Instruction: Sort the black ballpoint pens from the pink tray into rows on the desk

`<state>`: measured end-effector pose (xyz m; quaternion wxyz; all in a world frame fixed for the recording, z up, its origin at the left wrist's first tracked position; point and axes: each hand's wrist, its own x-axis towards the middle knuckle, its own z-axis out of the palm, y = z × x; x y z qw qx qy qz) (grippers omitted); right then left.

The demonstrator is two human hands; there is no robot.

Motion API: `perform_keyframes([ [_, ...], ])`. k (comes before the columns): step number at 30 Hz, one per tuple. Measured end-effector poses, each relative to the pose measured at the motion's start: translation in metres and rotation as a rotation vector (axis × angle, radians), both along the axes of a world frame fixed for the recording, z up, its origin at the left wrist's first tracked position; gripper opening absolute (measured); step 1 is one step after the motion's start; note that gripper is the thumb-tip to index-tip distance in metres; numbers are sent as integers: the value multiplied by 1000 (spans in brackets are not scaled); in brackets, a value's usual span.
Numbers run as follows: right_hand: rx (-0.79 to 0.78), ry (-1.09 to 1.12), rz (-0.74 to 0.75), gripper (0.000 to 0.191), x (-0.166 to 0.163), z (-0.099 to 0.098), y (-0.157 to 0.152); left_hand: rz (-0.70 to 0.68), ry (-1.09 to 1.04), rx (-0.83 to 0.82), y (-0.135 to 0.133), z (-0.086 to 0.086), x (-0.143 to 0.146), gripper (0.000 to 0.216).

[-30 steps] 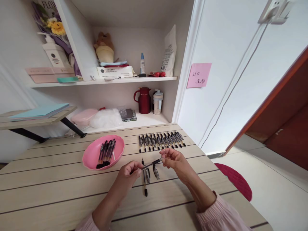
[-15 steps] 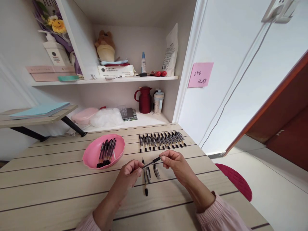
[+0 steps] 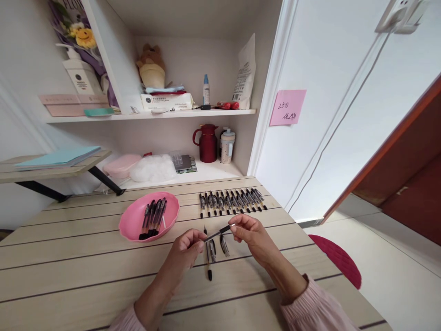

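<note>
A slim pen (image 3: 217, 234) without its cap slants between my two hands, above the table. My left hand (image 3: 188, 248) pinches its lower left end. At the black grip end, my right hand (image 3: 253, 236) has thumb and fingers closed around the tip; a small pale bit shows there, too small to make out. Below them an uncapped pen (image 3: 209, 267) lies upright on the table, with a clear pen cap (image 3: 212, 251) against its right side. Another clear cap (image 3: 225, 247) lies a little further right, beneath my right hand.
Beyond my hands is a row of several uncapped pens with caps (image 3: 231, 202). To the left, a pink bowl (image 3: 130, 217) holds several capped pens (image 3: 154, 219) and a thin white stick. A shelf behind carries a red jug (image 3: 207, 145) and a tumbler (image 3: 227, 146).
Both hands keep nearly the same place and grip on the pen. Only a slight shift of the view and of the right fingertips shows.
</note>
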<state>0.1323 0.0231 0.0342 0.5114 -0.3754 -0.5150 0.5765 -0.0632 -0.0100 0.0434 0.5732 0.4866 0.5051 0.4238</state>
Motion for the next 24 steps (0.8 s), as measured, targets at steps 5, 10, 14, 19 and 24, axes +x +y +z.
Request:
perform_keyframes([
  [5, -3, -12, 9, 27, -1, 1, 0, 3, -4, -17, 0, 1, 0, 23],
  [10, 5, -41, -5, 26, -1, 1, 0, 7, -2, -7, -1, 2, -1, 24],
  [14, 22, -21, 12, 29, 0, 1, 0, 14, -22, -16, 1, -1, -1, 25],
  [19, 23, -79, -17, 28, -1, 1, 0, 13, -30, -12, 3, -5, -1, 26],
  [24, 32, -58, 8, 30, -1, 2, 0, -20, -31, -38, 6, -6, -4, 27],
])
